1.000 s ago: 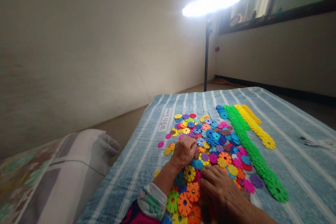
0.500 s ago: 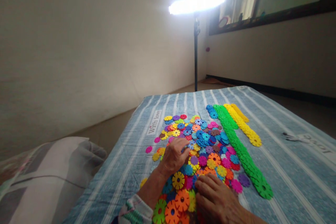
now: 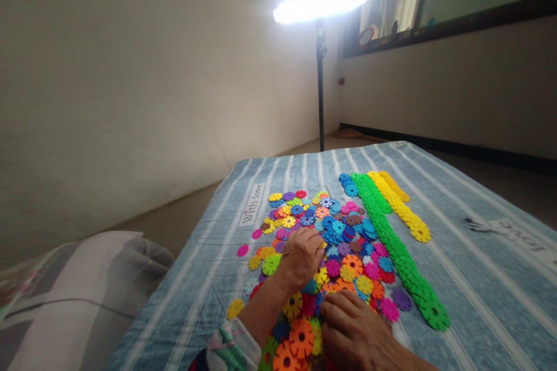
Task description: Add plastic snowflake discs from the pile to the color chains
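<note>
A heap of flower-shaped plastic discs [image 3: 353, 265] in many colours lies on a striped cloth. My left hand [image 3: 302, 258] rests over the middle of this heap, its fingers bent down and close together. Whatever its fingertips hold is hidden behind the hand. Nearer to me, my right hand [image 3: 359, 327] is curled at the heap's front edge, fingers closed and tips turned under. What lies inside it cannot be seen. Just left of the right hand sit large orange discs [image 3: 301, 337].
To the right run overlapping rows of green discs [image 3: 404, 266] and yellow discs [image 3: 400, 207], beside a short blue row [image 3: 348, 185]. A cable [image 3: 481, 225] lies on the striped cloth [image 3: 487, 284]. Behind stands a lit lamp [image 3: 322, 3]; folded bedding [image 3: 87, 284] is at left.
My left hand has moved right and slightly forward over the heap, uncovering a lime-green disc on its left. My right hand stays nearly in place. The view has shifted slightly.
</note>
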Motion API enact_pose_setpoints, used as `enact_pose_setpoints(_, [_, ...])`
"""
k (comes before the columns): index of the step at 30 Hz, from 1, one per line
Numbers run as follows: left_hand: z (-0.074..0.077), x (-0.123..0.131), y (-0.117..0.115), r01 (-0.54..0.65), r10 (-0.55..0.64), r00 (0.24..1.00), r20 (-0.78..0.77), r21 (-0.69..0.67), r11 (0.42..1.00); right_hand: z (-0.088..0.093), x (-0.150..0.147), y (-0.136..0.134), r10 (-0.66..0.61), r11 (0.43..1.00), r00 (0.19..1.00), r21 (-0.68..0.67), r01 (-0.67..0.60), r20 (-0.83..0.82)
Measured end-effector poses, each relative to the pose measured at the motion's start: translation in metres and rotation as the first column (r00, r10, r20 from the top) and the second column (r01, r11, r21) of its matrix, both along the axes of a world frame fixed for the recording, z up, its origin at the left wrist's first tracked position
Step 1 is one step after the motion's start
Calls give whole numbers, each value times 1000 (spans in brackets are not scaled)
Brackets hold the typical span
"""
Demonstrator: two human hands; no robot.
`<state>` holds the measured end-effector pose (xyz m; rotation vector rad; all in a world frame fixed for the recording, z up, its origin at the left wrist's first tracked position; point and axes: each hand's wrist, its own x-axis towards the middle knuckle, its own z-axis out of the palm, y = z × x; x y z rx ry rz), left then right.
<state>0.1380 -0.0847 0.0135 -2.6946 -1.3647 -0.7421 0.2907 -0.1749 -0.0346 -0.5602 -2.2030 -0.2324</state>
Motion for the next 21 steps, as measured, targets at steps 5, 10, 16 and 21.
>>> enact_pose_setpoints(5, [-1, -7, 7, 29, -29, 994, 103, -2, 1000, 3, 0, 0, 16, 1000, 1000, -3, -16, -24])
enact_pose_setpoints(10, [17, -19, 8, -79, 112, 958, 263, -132, 988, 4, 3, -1, 24, 999, 1000, -22, -24, -8])
enact_pose_setpoints(16, [42, -17, -10, 20, 121, 952, 282, -452, 892, 17, 15, 2, -118, 992, 989, -43, 114, -91])
enact_pose_setpoints(21, [44, -2, -24, 191, -63, 967, 245, -543, 818, 13, 22, 9, -299, 950, 942, -141, 279, -153])
